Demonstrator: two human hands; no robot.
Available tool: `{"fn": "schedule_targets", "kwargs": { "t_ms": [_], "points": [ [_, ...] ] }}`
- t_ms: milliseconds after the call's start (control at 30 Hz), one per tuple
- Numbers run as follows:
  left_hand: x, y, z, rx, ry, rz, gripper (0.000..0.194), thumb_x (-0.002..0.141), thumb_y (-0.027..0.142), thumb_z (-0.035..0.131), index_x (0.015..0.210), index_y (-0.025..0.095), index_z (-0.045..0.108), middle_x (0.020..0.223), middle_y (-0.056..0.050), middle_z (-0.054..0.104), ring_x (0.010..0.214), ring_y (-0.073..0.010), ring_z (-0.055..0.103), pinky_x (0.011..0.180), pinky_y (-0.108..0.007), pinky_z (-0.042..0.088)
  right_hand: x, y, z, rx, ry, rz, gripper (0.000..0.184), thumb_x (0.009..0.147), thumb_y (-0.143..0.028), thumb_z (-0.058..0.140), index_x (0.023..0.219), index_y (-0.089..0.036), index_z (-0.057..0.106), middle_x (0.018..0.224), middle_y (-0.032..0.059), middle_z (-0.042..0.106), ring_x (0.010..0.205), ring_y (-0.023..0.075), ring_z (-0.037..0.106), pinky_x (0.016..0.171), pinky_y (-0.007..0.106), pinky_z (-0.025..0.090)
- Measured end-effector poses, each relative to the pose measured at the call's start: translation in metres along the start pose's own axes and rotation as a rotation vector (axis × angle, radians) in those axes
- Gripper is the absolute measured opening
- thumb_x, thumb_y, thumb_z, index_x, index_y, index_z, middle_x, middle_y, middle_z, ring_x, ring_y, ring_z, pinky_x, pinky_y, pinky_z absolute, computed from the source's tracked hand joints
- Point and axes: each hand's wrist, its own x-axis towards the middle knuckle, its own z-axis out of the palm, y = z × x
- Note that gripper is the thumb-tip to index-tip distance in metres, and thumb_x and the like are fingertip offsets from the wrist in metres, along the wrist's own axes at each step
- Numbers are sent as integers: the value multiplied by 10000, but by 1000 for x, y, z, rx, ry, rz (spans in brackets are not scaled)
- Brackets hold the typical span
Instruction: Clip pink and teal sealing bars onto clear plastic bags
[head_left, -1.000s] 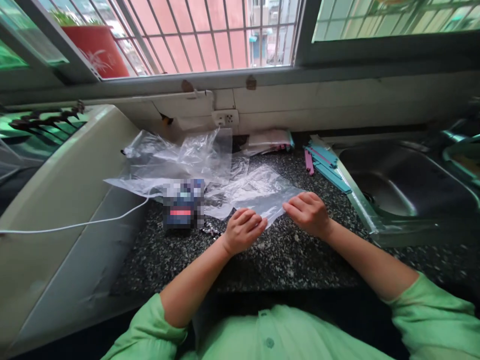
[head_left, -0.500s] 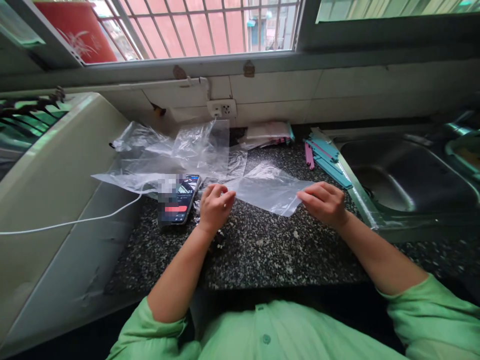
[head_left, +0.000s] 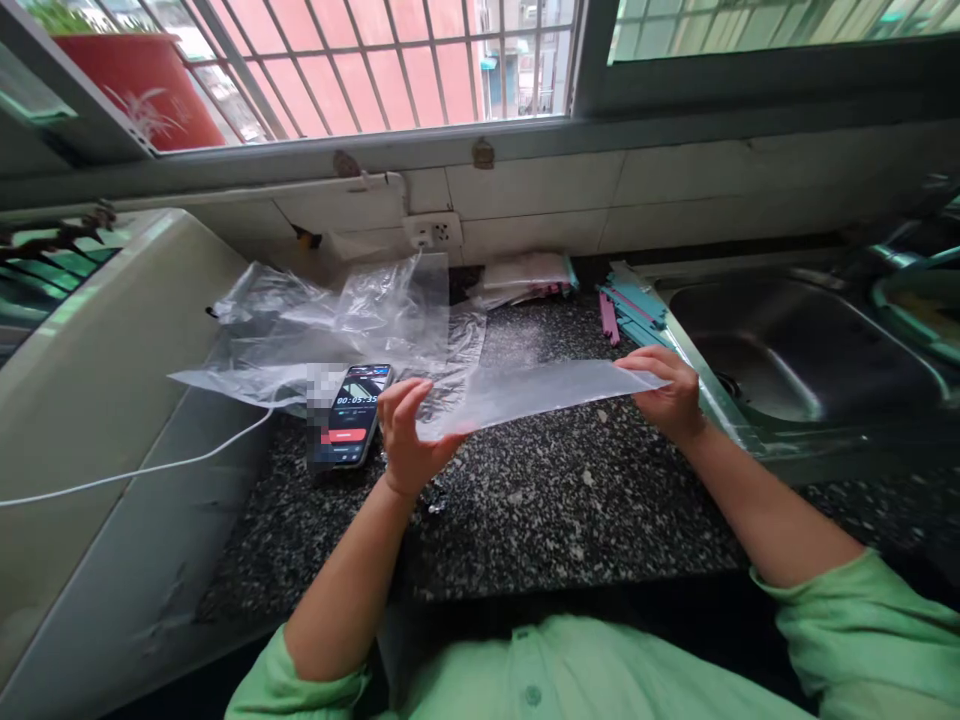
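A clear plastic bag stretches flat above the counter between my two hands. My right hand pinches its right end between thumb and fingers. At the bag's left end, my left hand has its thumb and curled fingers spread apart, with the bag's edge lying in the gap against the thumb. Just left of that hand lies a phone with a timer on its screen. More clear plastic bags lie crumpled behind the phone.
Teal and pink strips lie beside the metal sink on the right. A filled plastic packet rests near the wall. A white cable crosses on the left. Small shiny bits lie on the speckled counter.
My hands have moved apart, drawing the bag out flat between them. My left fingers, closed before, have spread at its left end. The right hand has kept its pinch and shifted right.
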Motion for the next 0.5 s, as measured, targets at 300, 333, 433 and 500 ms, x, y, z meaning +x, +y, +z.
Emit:
{"fn": "schedule_targets", "kwargs": {
  "t_ms": [300, 333, 433, 500],
  "points": [
    [-4, -7, 16, -115, -259, 42, 226, 823, 197, 546, 1006, 292, 639, 920, -23, 611, 869, -150, 533, 785, -289, 439, 0, -14, -4, 95, -10, -80, 214, 760, -163, 618, 949, -262, 629, 820, 36, 608, 734, 167, 592, 622, 305, 513],
    [-4, -5, 15, -134, -248, 36, 228, 819, 177, 550, 991, 291, 647, 899, -19, 615, 856, -147, 530, 775, -288, 441, 0, -13, -2, 102, -37, -87, 216, 768, -170, 612, 963, -261, 630, 821, 38, 603, 734, 164, 587, 619, 300, 509],
    [-3, 0, 11, -182, -229, 16, 241, 798, 154, 574, 979, 288, 658, 867, -21, 625, 835, -150, 524, 755, -296, 447, -1, -7, 5, 82, -113, -80, 186, 798, -193, 578, 961, -258, 642, 779, 29, 587, 699, 149, 574, 595, 281, 492],
    [-3, 1, 10, -210, -235, -2, 239, 786, 164, 591, 976, 290, 664, 873, -25, 630, 837, -156, 527, 758, -308, 449, -2, -3, 11, 75, -146, -75, 158, 803, -204, 573, 931, -248, 654, 749, 25, 578, 672, 141, 565, 586, 276, 483]
  ]
}}
